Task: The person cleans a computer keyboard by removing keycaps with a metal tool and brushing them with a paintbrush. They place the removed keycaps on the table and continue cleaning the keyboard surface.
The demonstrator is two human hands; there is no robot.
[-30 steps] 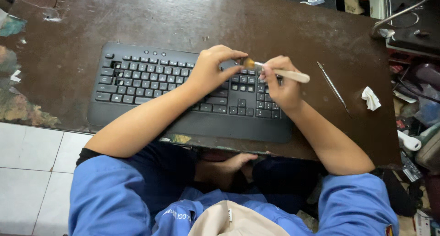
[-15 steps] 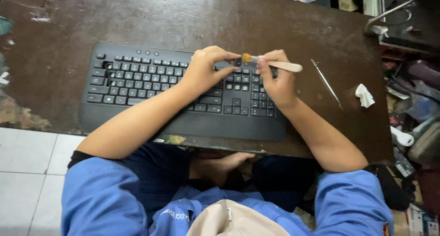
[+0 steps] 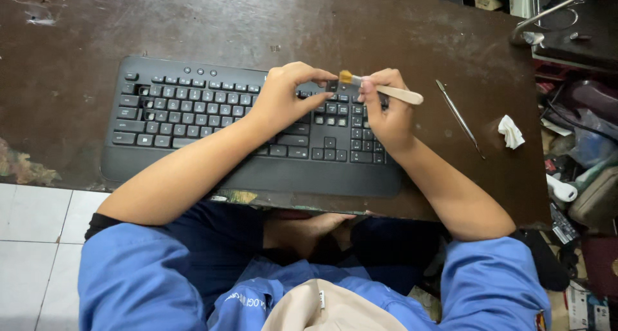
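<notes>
The person sits low at a dark, scuffed wooden table (image 3: 193, 22) with a black keyboard (image 3: 212, 122) lying flat across it, its long edge running along the near side of the tabletop. The left hand (image 3: 283, 96) rests on the upper middle of the keyboard, fingers curled over, the thumb and forefinger pinched on a small dark keycap (image 3: 332, 85) lifted just above the keys. The right hand (image 3: 386, 115) is closed around a small brush (image 3: 381, 90) with a pale wooden handle; the handle sticks out to the right past the knuckles, and the yellowish bristle end points left, touching or all but touching the keycap held by the other hand. Both hands meet over the block of keys between the main letters and the number pad. To the right of the keyboard, apart from it, a thin metal pick (image 3: 458, 117) lies slanted on the bare wood, and further right, near the table's edge, sits a crumpled white bit of tissue (image 3: 511, 131). Blue sleeves (image 3: 129, 273) show at the bottom, and white floor tiles (image 3: 32, 241) lie beyond the table's near left corner.
</notes>
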